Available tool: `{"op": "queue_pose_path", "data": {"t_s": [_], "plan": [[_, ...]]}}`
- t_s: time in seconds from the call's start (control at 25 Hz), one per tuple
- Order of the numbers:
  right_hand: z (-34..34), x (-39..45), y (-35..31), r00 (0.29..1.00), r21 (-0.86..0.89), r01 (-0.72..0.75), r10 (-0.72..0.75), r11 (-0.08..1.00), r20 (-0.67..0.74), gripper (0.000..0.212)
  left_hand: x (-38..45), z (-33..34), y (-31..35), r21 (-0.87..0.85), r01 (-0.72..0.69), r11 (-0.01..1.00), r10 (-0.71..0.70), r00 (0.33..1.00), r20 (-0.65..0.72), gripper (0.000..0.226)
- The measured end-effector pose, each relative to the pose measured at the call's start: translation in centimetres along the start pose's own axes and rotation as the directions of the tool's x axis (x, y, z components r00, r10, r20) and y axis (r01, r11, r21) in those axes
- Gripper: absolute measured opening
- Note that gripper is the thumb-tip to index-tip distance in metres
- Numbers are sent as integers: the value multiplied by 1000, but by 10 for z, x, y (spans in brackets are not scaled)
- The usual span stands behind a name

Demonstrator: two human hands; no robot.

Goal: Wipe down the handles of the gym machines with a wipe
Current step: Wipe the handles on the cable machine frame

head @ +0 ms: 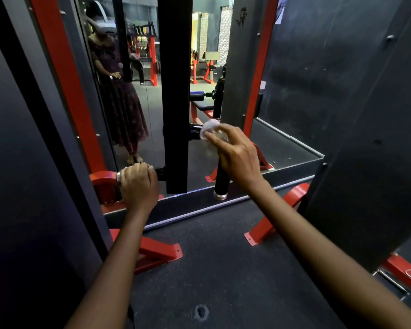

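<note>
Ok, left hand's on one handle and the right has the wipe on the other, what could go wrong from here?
1. The wipe is bunched small under the right hand, at the top of the black handle; the lower length and the chrome end cap could get skipped.
2. The left hand wraps the left handle, so that one stays unwiped, and the bare grip may re-soil it.
3. The wipe is only pinched by the fingertips, so it may slip off.

Dim overall; brightest light comes from the far room reflected in the tall wall mirror (140, 103). Dark grey side panels (342, 91) fall into shadow. Wide-angle bowing at edges. Crumpled white wipe (209, 129) slightly motion-blurred.
</note>
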State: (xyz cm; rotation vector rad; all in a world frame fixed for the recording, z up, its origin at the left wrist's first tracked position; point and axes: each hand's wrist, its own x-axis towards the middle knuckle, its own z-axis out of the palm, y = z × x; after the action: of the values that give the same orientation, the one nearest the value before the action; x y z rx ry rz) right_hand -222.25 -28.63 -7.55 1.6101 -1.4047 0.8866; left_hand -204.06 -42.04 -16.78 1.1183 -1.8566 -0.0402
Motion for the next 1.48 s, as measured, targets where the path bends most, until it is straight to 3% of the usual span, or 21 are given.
{"op": "queue_pose_path", "data": {"t_s": [0.12, 0.28, 0.4, 0.48, 0.64, 0.84, 1.0, 1.16, 1.32, 1.36, 1.4, 1.48], "plan": [[9, -3, 16, 996, 68, 69, -73, 995, 60, 36, -2, 1, -1, 7, 0, 1000, 0, 1000, -14, 39], [0, -53, 25, 991, 84, -130, 127, 988, 41, 32, -1, 3, -1, 26, 7, 1000, -7, 1000, 5, 38], [-5, -48, 22, 981, 104, -192, 195, 976, -19, 24, 0, 4, -2, 23, -3, 1000, 3, 1000, -11, 37], [0, -20, 16, 985, 127, -165, 170, 978, -34, 21, 0, 3, -2, 12, -6, 1000, 7, 1000, -10, 37], [13, 10, 9, 993, 127, -14, -1, 992, 118, 33, 0, 2, 0, 14, 0, 1000, 0, 1000, -14, 38], [5, -37, 20, 974, 191, -222, 228, 956, -9, 35, -1, 2, -1, 20, 4, 1000, -5, 1000, 10, 39], [25, -95, -3, 875, 204, -479, 483, 854, 32, 42, -1, 1, -1, 25, -9, 1000, 9, 1000, 5, 40], [37, -150, -32, 783, 212, -621, 611, 754, 120, 48, -1, 1, -1, 7, -10, 1000, 10, 1000, 1, 39], [17, -110, -21, 541, 420, -766, 841, 487, 9, 42, -2, 0, -1, 23, -8, 1000, 9, 1000, -14, 38], [12, -83, -13, 516, 468, -757, 856, 457, -2, 42, -2, 1, 0, 28, -10, 1000, 11, 1000, -15, 38], [7, -56, -7, 548, 508, -728, 836, 459, 29, 41, -1, 1, -1, 29, -12, 1000, 12, 1000, -14, 37], [3, -9, -4, 704, 555, -644, 692, 526, 162, 38, -2, 1, -2, 34, -17, 999, 17, 1000, -21, 37]]}}
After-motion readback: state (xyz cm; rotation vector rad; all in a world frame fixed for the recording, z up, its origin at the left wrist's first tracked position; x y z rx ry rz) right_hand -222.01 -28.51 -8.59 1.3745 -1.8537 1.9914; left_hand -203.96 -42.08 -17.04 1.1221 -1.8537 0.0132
